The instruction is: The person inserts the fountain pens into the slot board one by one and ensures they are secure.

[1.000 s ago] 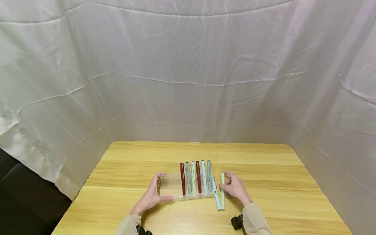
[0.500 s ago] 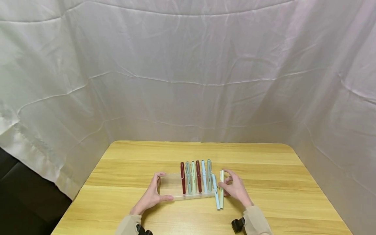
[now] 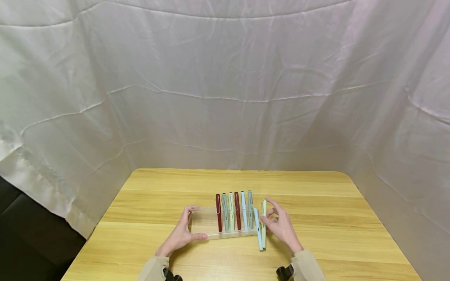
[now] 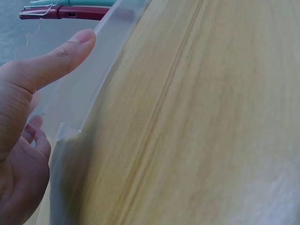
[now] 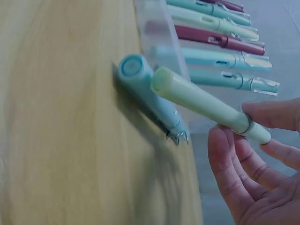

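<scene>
My left hand (image 3: 181, 234) grips the left end of a clear plastic box (image 3: 204, 223), thumb on its front wall. My right hand (image 3: 282, 227) pinches a pale green pen (image 5: 201, 101) between thumb and fingers, just right of the box. Beside it, a light blue pen (image 3: 258, 230) leans out past the box's right end; the right wrist view shows its end (image 5: 132, 65) over the table. Several capped pens lie side by side in the box, among them a dark red pen (image 3: 219, 214), a light blue pen (image 3: 244, 210) and a grey-green pen (image 3: 250, 210).
The box rests on a light wooden table (image 3: 334, 218). Pale cloth curtains (image 3: 225, 117) surround the table's back and sides. A dark surface (image 3: 35, 234) shows at the lower left.
My right hand has shifted the pale green pen slightly left and away from me, nearer the light blue pen. The left hand and the box have stayed put.
</scene>
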Motion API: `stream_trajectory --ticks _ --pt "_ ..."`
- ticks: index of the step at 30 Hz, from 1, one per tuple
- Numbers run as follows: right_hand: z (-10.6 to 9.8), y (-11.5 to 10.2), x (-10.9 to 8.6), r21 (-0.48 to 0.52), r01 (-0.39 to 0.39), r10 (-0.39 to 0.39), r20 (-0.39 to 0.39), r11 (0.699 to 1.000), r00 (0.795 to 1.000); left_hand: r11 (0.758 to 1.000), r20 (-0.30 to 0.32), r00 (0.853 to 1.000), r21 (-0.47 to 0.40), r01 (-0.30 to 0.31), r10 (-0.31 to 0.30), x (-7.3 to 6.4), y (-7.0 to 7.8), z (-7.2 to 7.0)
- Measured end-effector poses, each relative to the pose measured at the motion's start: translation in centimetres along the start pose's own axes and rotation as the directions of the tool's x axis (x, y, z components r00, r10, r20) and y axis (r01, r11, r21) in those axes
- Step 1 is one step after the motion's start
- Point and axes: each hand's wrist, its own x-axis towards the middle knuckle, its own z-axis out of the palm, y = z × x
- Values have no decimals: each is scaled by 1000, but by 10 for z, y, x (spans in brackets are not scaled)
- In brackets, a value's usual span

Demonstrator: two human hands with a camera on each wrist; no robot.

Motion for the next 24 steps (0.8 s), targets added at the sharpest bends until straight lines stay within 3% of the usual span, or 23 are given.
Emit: stream_trajectory --ticks 11,18,24 --pt "11 -13 -3 40 66 -64 -48 997 997 1000 2 1000 -7 19 -19 0 2 0" --pt "18 -23 -4 60 92 -90 -41 994 995 1000 -7 1000 16 -19 19 0 0 1" --pt "26 -31 -5 65 140 -137 -51 988 989 1000 -24 1000 15 -16 16 -1 -1 2"
